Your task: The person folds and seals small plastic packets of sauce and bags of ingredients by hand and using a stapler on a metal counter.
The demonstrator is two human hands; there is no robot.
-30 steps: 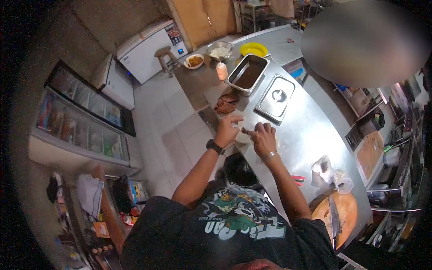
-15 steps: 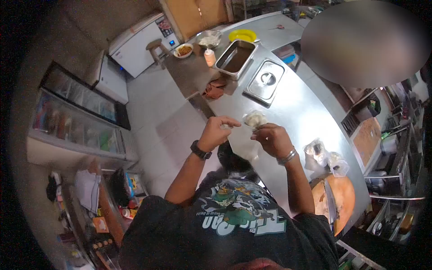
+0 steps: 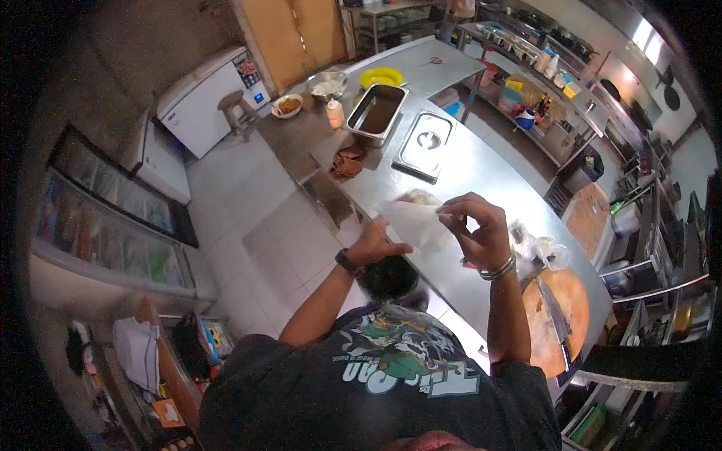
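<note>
My right hand (image 3: 479, 229) pinches the edge of a thin, translucent plastic bag (image 3: 414, 220) between thumb and fingertips. The bag spreads leftward over the metal table. At its left side is my left hand (image 3: 376, 243), thumb stretched out and apart from the fingers; the fingertips are partly lost against the plastic. Just beyond the bag lies a pale, rounded bundle (image 3: 423, 197), partly covered by it. Small clear bags (image 3: 553, 253) with contents too unclear to name rest to the right of my right hand.
On the steel table (image 3: 489, 169) are a lidded steel pan (image 3: 426, 144), a deep pan of brown liquid (image 3: 378, 113), a squeeze bottle (image 3: 335, 114), a brown cloth (image 3: 347, 161) and a yellow plate (image 3: 381, 77). A knife (image 3: 553, 308) lies on a round wooden board (image 3: 575, 297). A person stands far back.
The plastic bag now spreads between my hands, where earlier it was bunched near the right fingertips. My left hand has lowered and its thumb opened out. The view has shifted.
</note>
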